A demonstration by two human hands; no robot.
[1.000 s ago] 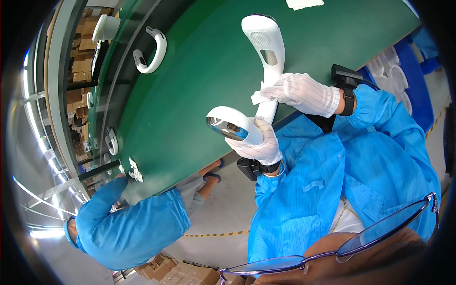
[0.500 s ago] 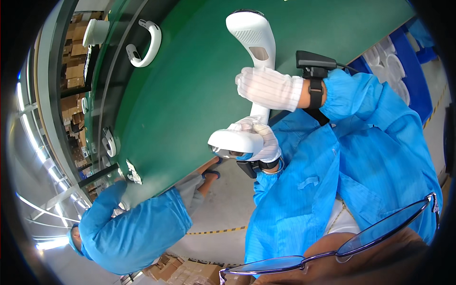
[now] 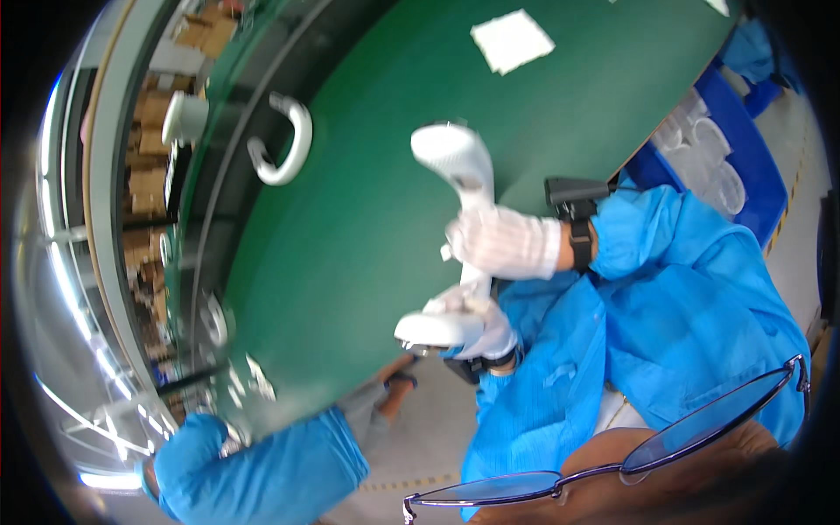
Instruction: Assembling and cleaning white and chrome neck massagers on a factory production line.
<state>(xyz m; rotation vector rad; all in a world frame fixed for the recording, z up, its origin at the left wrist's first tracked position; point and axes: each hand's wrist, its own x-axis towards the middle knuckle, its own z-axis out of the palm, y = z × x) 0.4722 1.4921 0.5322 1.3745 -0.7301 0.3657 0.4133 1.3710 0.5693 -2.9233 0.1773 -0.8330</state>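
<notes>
A white curved device, seemingly a neck fan (image 3: 455, 156), is held up over the green work surface (image 3: 367, 236). My left hand (image 3: 479, 322), in a white glove, is closed round its lower part, just by the rounded end head. Farther up the shaft, my right hand (image 3: 509, 242), in a striped white glove, is wrapped round the middle. The upper head sticks out beyond my right hand. A small white bit shows by the right fingertips; I cannot make out what it is. Blur softens the fingers.
A white cloth or sheet (image 3: 512, 40) lies at the far side. Another white curved device (image 3: 297, 144) rests on the dark belt at left. A blue bin (image 3: 761, 188) with clear round plastic parts stands at right. A co-worker in blue (image 3: 271, 468) leans at the lower left.
The view has shifted, bringing the white sheet into sight. Both hands and the device sit lower in the picture, with the upper head tilted and looking shorter. Both hands keep their grip.
</notes>
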